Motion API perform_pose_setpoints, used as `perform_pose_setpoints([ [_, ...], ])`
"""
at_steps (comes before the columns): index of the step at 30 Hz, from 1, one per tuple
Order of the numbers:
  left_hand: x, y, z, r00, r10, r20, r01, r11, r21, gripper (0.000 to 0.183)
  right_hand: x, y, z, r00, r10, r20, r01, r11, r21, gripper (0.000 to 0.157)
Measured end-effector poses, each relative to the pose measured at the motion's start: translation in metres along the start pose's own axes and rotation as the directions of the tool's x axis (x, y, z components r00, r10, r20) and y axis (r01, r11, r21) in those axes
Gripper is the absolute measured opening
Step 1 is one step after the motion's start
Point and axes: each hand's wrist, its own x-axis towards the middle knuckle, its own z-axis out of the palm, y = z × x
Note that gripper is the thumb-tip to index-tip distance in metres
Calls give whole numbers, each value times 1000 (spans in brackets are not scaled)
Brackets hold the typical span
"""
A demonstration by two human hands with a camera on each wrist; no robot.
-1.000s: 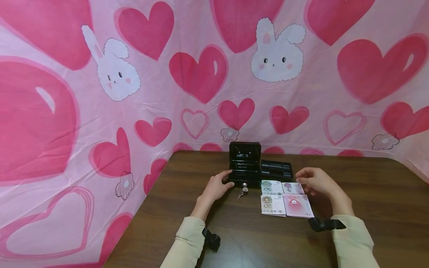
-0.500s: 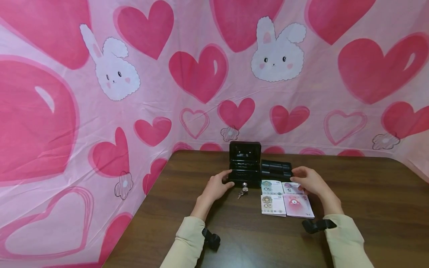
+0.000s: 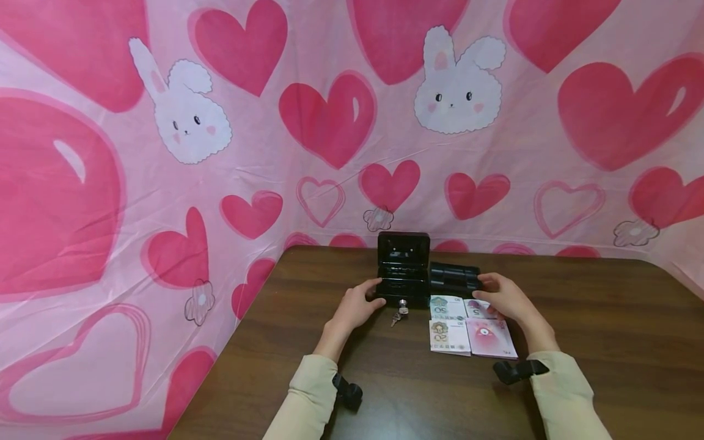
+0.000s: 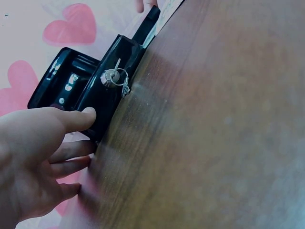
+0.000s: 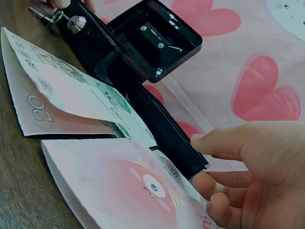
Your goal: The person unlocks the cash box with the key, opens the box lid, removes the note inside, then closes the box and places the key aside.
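A black cash box (image 3: 403, 286) stands with its lid (image 3: 403, 249) raised. My left hand (image 3: 354, 305) holds its left side, thumb (image 4: 88, 118) on the front corner and the other fingers along the side. A key with a ring (image 4: 114, 76) sits in the front lock. Beside the box on the right lies a black coin tray (image 3: 453, 278). My right hand (image 3: 508, 298) grips the tray's right end, thumb (image 5: 202, 142) at one edge and fingertips at the other. Below that hand are folded banknotes (image 3: 447, 336), and it partly covers the 5 note (image 3: 477, 308).
The notes lie in a two-by-two block on the brown wooden table (image 3: 418, 391), right in front of the tray. A pink cloth (image 3: 330, 201) with hearts and rabbits hangs behind the table and along its left side.
My right hand has moved left, from beside the notes to the right end of the coin tray. The left hand has stayed at the cash box.
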Motion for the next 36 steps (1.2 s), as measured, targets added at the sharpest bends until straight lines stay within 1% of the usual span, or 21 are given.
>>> perform_pose_setpoints([
  [4,0,0,0,1000,2,-4,-2,1000,2,52,2,-1,2,1000,0,1,0,1000,18,64],
  [11,-1,2,-1,1000,-7,1,7,1000,-8,52,5,-2,5,1000,-4,-30,2,999,-51,63],
  [21,0,1,-1,1000,2,-1,-2,1000,-2,52,10,-1,10,998,17,-66,-21,998,-61,58],
  [28,0,-1,0,1000,0,3,0,1000,4,53,8,-1,9,993,65,-95,-66,998,-6,58],
  [32,0,-1,1,1000,1,3,-1,1000,7,54,8,0,8,991,69,-114,-67,998,17,58],
  [36,1,-1,1,1000,4,-2,-4,1000,13,54,9,0,7,989,86,-118,-78,994,70,58],
])
